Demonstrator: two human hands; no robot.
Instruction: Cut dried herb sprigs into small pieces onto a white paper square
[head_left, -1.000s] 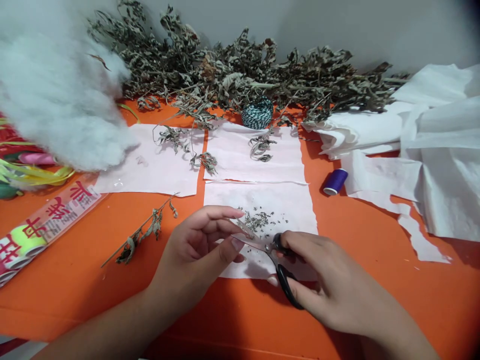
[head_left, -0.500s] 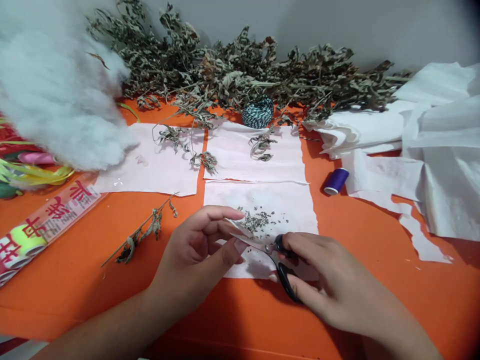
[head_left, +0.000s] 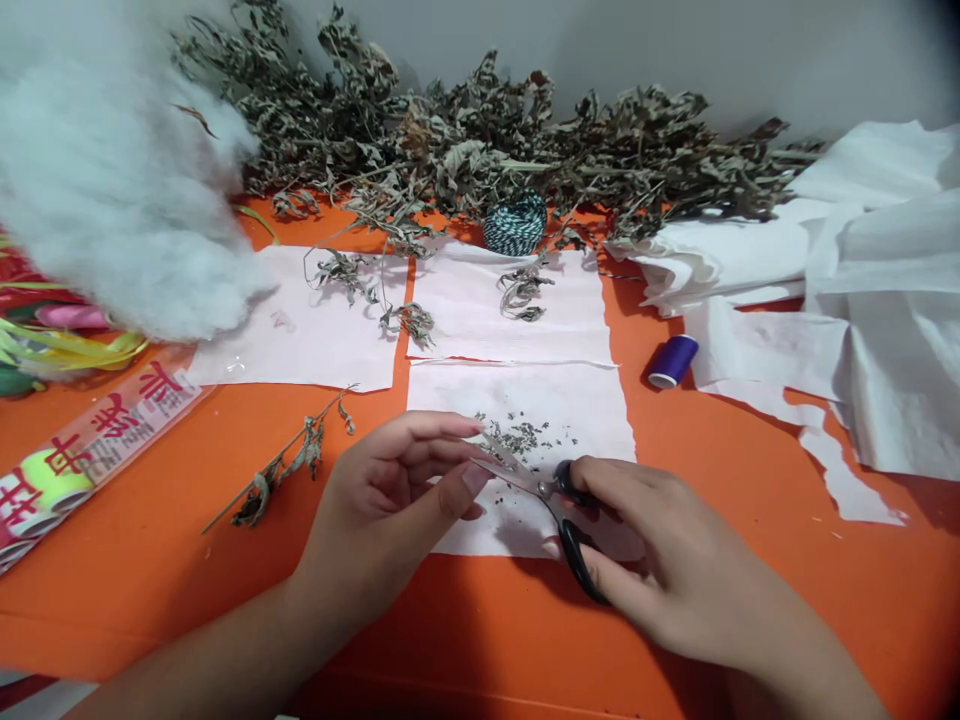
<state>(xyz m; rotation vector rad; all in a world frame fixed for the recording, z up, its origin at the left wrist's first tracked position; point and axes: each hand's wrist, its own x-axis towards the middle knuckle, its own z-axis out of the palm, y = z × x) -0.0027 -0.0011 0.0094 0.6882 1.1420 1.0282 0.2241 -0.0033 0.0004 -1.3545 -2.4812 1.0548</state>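
Note:
My right hand [head_left: 660, 550] holds black-handled scissors [head_left: 576, 560] by the loops, the blades parted and pointing left. The blade tips reach the fingers of my left hand [head_left: 405, 480], which are curled toward the thumb; anything between them is too small or hidden to make out. Below the blades, small grey-green leaf bits [head_left: 517, 437] lie scattered on a white cloth [head_left: 577, 395]. Behind it, dried leaf pieces [head_left: 523, 295] rest on a second white cloth [head_left: 450, 290].
Dried stalks [head_left: 480, 140] run along the back, with a ball of twine [head_left: 515, 224] before them. Fluffy white stuffing [head_left: 120, 190] and a thread pack [head_left: 82, 450] are left. A purple spool [head_left: 673, 362] and white fabric [head_left: 900, 340] lie right. A dried sprig [head_left: 277, 470] is left of my hand.
The scissors have shifted slightly right and opened a bit more between the blades. My left fingers have moved slightly beside the tips.

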